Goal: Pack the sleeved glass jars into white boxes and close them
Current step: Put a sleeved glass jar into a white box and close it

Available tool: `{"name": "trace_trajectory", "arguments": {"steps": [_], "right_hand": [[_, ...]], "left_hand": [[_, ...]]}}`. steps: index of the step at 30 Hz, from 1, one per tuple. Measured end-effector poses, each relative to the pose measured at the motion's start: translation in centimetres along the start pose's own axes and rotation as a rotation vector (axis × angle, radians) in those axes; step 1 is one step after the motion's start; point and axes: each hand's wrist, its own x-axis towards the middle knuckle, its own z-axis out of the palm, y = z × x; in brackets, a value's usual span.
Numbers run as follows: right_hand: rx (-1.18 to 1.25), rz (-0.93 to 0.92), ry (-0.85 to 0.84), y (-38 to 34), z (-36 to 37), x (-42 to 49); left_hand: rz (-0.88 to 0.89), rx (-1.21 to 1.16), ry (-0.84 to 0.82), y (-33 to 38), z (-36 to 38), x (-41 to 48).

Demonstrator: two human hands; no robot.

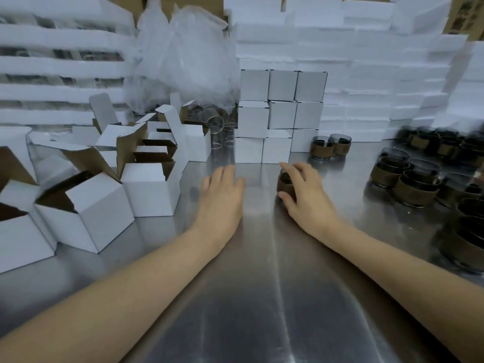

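The right hand [305,191] wraps its fingers [286,169] around one sleeved jar [285,186] standing on the steel table [262,297], likely drawn from the cluster of sleeved jars [411,179] kept on that side. The left hand [222,188] lies flat and released, holding nothing. It lies nearest the open white boxes [149,189], probably ready to fetch one, while closed boxes [280,116] stack behind, out of the way.

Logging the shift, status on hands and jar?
Right hand closed around sleeved jar. Left hand empty, flat over table. Open boxes left, path clear.
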Motion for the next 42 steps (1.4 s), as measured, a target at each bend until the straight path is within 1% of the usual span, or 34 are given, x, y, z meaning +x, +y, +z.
{"name": "trace_trajectory", "arguments": {"steps": [1, 2, 5, 7, 9, 12, 15, 17, 18, 19, 20, 22, 23, 25, 27, 30, 33, 38, 42], "right_hand": [[0.036, 0.012, 0.016, 0.1, 0.6, 1.1], [0.051, 0.027, 0.032, 0.3, 1.2, 2.0], [0.068, 0.035, 0.058, 1.0, 1.9, 2.7], [0.140, 0.051, 0.090, 1.5, 1.7, 2.6], [0.256, 0.130, 0.091, 2.0, 1.2, 2.5], [0.387, 0.253, 0.020, 2.3, 0.8, 2.6], [0.520, 0.293, 0.014, 2.1, 0.5, 2.6], [0.634, 0.308, 0.024, 1.9, 0.3, 2.6], [0.688, 0.306, 0.018, 1.7, 0.3, 2.5], [0.740, 0.295, -0.003, 1.5, 0.3, 2.4], [0.799, 0.274, -0.037, 1.2, 0.3, 2.3], [0.937, 0.223, -0.108, 0.6, 0.4, 2.3], [0.999, 0.199, -0.137, 0.3, 0.6, 2.2], [1.079, 0.158, -0.185, -0.3, 0.7, 2.1], [1.120, 0.129, -0.254, -0.8, 0.8, 1.9], [1.185, 0.117, -0.365, -1.1, 0.7, 1.7], [1.216, 0.131, -0.405, -1.1, 0.6, 1.8], [1.110, 0.045, -0.395, -1.0, 0.6, 1.6], [0.903, -0.039, -0.354, -1.2, 0.7, 1.4]], "left_hand": [[0.009, 0.194, -0.004, -0.3, -0.2, 0.2], [-0.025, 0.358, -0.024, -0.9, -0.5, 0.3], [-0.235, 0.702, -0.084, -3.0, -1.2, -0.5], [-0.270, 0.808, -0.099, -3.3, -1.4, -0.9], [-0.240, 0.801, -0.093, -2.7, -1.2, -1.2], [-0.186, 0.717, -0.114, -2.1, -0.7, -1.2], [-0.169, 0.676, -0.105, -2.6, -0.8, -1.2], [-0.106, 0.594, -0.088, -3.0, -0.7, -0.9], [-0.050, 0.500, -0.082, -3.1, -0.5, -0.6], [0.006, 0.350, -0.071, -3.2, -0.3, -0.4], [0.043, 0.151, -0.059, -3.1, -0.1, -0.2], [0.061, -0.236, -0.035, -2.6, 0.2, -0.1], [0.062, -0.372, -0.038, -2.5, 0.3, -0.2], [0.059, -0.537, -0.056, -2.4, 0.8, -0.3], [0.037, -0.646, -0.051, -2.5, 0.8, -0.3], [0.016, -0.770, -0.061, -2.5, 0.6, -0.5], [-0.028, -0.833, -0.055, -2.6, 0.7, -0.6], [-0.050, -0.825, -0.006, -2.7, 0.4, -0.4], [-0.055, -0.840, 0.023, -2.6, 0.4, -0.4]]}}
